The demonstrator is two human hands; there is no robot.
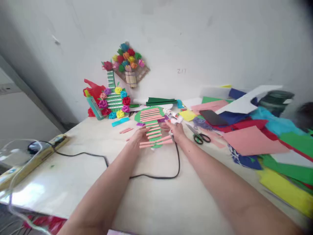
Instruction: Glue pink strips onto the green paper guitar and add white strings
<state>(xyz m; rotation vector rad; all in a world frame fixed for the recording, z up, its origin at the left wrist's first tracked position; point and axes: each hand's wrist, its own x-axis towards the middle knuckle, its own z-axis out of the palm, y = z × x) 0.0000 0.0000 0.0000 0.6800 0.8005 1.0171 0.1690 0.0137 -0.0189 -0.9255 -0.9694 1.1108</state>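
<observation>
Clasping | left grip (139,134): flat green cutout (138,117), slim pink strips (150,114) across | right grip (177,131): white corded glue gun (177,119)

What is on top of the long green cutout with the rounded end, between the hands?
Thin pink strips lie crosswise in rows on the green cutout. The green surface directly beneath them is hidden.
</observation>
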